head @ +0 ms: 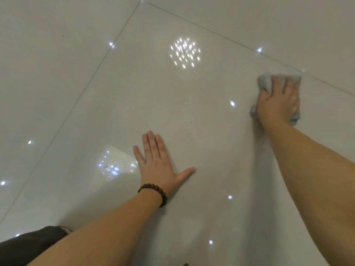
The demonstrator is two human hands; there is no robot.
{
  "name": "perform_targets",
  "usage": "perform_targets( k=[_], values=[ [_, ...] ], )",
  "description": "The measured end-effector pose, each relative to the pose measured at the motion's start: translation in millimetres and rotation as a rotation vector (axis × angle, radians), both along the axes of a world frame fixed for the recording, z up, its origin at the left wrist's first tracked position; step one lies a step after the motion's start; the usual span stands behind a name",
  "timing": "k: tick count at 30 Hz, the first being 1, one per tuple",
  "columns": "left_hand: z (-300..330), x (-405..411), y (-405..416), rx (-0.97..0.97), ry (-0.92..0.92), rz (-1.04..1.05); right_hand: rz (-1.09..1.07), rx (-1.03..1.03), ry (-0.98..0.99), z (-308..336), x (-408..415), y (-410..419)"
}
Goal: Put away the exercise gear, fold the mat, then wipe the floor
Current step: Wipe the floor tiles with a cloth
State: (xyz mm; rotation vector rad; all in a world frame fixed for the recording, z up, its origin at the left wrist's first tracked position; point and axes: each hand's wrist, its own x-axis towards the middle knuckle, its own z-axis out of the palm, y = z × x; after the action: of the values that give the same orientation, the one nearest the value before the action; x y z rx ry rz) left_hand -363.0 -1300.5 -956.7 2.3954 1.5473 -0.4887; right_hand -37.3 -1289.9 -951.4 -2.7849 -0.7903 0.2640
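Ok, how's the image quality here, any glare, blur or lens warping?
Head view: ceiling lights glare off the glossy floor as bright specks; grout lines slant from the tilted wide-angle view; the right hand on the cloth looks slightly motion-blurred; the left hand, flat on the tile, is sharper.

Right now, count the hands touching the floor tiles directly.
1. The left hand lies flat on the floor, fingers spread. The right hand presses the grey cloth, which lies between it and the tile.
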Motion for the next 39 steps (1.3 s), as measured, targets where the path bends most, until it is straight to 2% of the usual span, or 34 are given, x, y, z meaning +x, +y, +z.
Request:
perform_targets(
  k=[1, 2, 3, 5, 6, 7, 8, 9, 11, 12, 13, 14, 15, 18, 19, 20, 21, 24, 26, 28, 31, 33, 34, 37, 39],
  values=[
    [0, 0, 0, 0.003, 0.002, 0.0, -0.06, -0.019, -0.022, 1, -24, -4],
    [0, 0, -1, 0.01, -0.001, 0.002, 0.033, 0.003, -0.078, -4, -55, -11],
    [0, 0, -1, 0.019, -0.009, 0.003, 0.243, 0.06, -0.116, -11, -90, -20],
    [-2, 0, -1, 0.023, -0.026, -0.001, 0.833, 0.083, -0.109, -18, -145, -49],
    [-2, 0, -1, 0.024, -0.029, -0.002, 1.063, 0.04, -0.112, -17, -146, -61],
    [-2, 0, -1, 0.024, -0.023, 0.0, 1.175, 0.032, -0.125, -15, -124, -64],
    [-2, 0, -1, 0.022, -0.012, 0.004, 1.1, 0.045, -0.143, -16, -95, -60],
    [-2, 0, -1, 0.016, -0.002, 0.005, 0.888, 0.041, -0.148, -17, -64, -55],
    [-4, 0, -2, 0.023, 0.004, 0.01, 0.321, 0.001, -0.124, -11, -11, -38],
    [-4, 0, -2, 0.026, 0.002, 0.013, 0.135, 0.002, -0.094, -9, -5, -31],
    [-4, 1, -2, 0.022, 0.003, 0.011, 0.07, -0.013, -0.091, -8, -16, -30],
    [-3, 1, -2, 0.017, 0.004, 0.008, 0.112, -0.022, -0.117, -9, -39, -36],
    [-3, 2, -1, 0.017, 0.002, 0.007, 0.26, 0.002, -0.121, -12, -68, -48],
    [-3, 1, -1, 0.019, -0.008, 0.007, 0.919, 0.036, -0.086, -13, -139, -109],
    [-3, 1, -2, 0.021, -0.005, 0.004, 1.066, 0.016, -0.077, -11, -132, -116],
    [-4, 1, -2, 0.022, -0.001, 0.001, 1.092, 0.02, -0.1, -13, -108, -112],
    [-3, 1, -2, 0.016, 0.008, 0.005, 0.971, 0.02, -0.121, -16, -80, -102],
    [-1, 1, 0, -0.005, 0.02, 0.023, 0.309, -0.008, -0.078, -7, 14, -70],
    [4, 7, -2, -0.032, -0.039, 0.032, 0.123, -0.018, -0.048, -6, 12, -72],
    [7, 20, -17, -0.031, -0.132, -0.032, 0.237, -0.004, -0.104, -12, -41, -103],
    [15, 47, -59, -0.136, -0.156, -0.167, 0.712, 0.027, -0.092, -13, -120, -183],
    [20, 60, -84, -0.239, -0.103, -0.21, 0.892, -0.013, -0.082, -9, -102, -199],
    [21, 65, -91, -0.279, -0.06, -0.212, 0.846, -0.022, -0.081, -10, -77, -191],
    [22, 73, -97, -0.319, 0.043, -0.184, 0.41, -0.11, -0.079, -8, 9, -140],
    [21, 74, -95, -0.322, 0.069, -0.187, 0.246, -0.126, -0.049, -9, 41, -121]
  ],
)
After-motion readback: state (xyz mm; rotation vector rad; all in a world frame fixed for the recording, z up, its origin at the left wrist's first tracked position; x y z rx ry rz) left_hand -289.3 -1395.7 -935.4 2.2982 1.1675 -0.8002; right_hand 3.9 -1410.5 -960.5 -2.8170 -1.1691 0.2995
